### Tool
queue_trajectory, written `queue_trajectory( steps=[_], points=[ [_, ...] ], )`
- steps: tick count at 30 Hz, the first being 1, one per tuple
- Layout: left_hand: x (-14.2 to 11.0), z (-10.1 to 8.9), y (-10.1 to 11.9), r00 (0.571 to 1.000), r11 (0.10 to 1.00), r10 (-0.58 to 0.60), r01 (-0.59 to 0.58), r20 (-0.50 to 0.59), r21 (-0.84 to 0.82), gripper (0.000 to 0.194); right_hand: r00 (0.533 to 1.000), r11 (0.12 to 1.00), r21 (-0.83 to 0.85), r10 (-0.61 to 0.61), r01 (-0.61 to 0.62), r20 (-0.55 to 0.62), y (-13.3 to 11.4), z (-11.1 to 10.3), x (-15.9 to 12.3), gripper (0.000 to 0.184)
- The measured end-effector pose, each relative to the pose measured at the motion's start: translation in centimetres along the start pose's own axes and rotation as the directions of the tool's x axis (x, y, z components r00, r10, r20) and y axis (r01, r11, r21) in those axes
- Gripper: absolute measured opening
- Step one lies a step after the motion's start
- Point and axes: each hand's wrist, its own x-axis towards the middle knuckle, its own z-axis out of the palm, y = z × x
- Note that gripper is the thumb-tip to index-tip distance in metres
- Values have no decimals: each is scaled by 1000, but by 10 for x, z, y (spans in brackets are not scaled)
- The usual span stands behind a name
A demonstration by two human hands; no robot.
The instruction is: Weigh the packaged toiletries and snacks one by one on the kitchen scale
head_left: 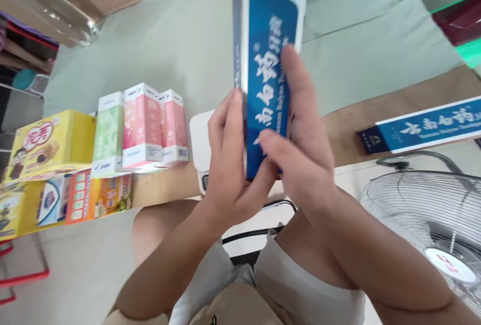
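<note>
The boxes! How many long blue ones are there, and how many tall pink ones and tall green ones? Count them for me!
Long blue: 2 (the held box and the lying box)
Tall pink: 2 (the left pink box and the right pink box)
Tall green: 1 (the green box)
Total: 5

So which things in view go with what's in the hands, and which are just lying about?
In hand, or likely with it:
Left hand and right hand, both on the raised blue box
Perhaps the matching box, flat at right

Seemingly just about:
Yellow box
Green-and-white box
Pink-and-white boxes
Orange box
Fan
</note>
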Motion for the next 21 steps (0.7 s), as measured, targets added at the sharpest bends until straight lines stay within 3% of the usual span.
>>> queue_trajectory(
  steps=[5,9,14,18,21],
  points=[
    [-60,-26,-13,976,972,-206,213,-75,102,74,967,994,-87,88,-69,238,5,45,-13,80],
    [-83,-28,-25,935,935,-349,352,-66,51,70,966,974,-211,128,-80,224,17,67,-19,74],
    [-98,-28,-33,894,892,-448,447,-13,-66,72,969,953,-279,172,-118,179,22,70,-23,70],
    [-112,-29,-36,828,796,-560,547,25,-262,78,968,956,-280,147,-86,205,19,65,-24,73],
    [-116,-27,-40,811,737,-577,569,99,-364,82,963,955,-286,147,-79,224,18,63,-24,73]
  ],
)
